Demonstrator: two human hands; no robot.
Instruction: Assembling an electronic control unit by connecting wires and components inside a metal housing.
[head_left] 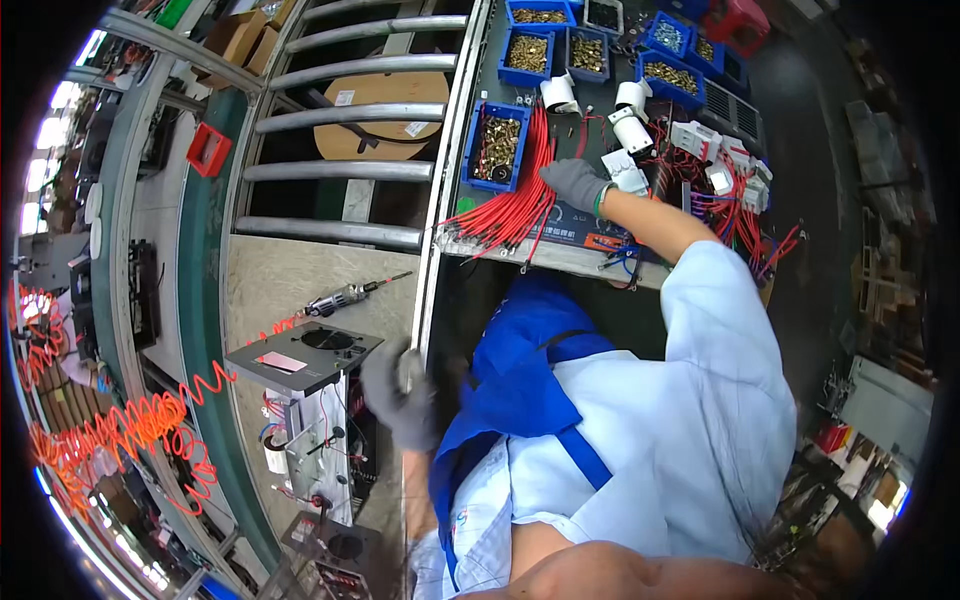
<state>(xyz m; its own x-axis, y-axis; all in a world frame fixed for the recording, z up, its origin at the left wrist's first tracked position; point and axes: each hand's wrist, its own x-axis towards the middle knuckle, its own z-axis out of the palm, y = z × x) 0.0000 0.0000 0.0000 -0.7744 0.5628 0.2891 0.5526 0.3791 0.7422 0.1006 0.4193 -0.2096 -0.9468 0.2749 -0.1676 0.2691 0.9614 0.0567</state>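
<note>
My right hand [573,183], in a grey glove, is at the right edge of a bundle of red wires [505,215] on the workbench. Its fingers are curled, and whatever they grip is hidden. Metal ring ends show on several wires along the bench's front edge. My left hand [400,400], also gloved in grey, is blurred by motion, so its fingers cannot be read. It is beside an upright unit with a black top plate [305,355]; a pink slip [283,361] lies on that plate. Whether this hand touches the unit is unclear.
Blue bins [497,147] of small metal parts stand on the bench. White cylindrical housings [630,130] and white wired modules [697,142] lie to the right. A power screwdriver [338,300] rests beyond the unit, near a roller conveyor [340,172]. An orange coiled hose [150,415] hangs left.
</note>
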